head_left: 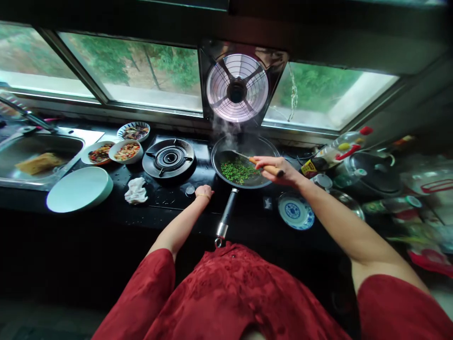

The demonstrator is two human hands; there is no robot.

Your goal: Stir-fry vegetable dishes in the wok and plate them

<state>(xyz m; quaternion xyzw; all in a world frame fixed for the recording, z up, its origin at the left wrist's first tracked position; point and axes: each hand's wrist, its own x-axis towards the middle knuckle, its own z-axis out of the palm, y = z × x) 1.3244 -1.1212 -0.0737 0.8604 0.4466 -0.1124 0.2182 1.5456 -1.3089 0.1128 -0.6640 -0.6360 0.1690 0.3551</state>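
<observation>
A black wok (264, 147) steams on the right burner with chopped green vegetables (238, 171) in it. My right hand (276, 170) is closed round the wooden handle of a spatula (244, 156), whose metal end rests in the greens. My left hand (204, 192) lies on the black stove top by a knob (190, 190), just left of the wok's long handle (226, 213). Its fingers are curled under and mostly hidden.
An unused burner (169, 158) sits left of the wok. Three dishes of food (124, 150), a white plate (79, 189), a crumpled cloth (136, 191) and a sink (21, 177) lie to the left. A blue-patterned plate (296, 210), bottles (332, 153) and pots crowd the right. A fan (237, 88) is mounted in the window.
</observation>
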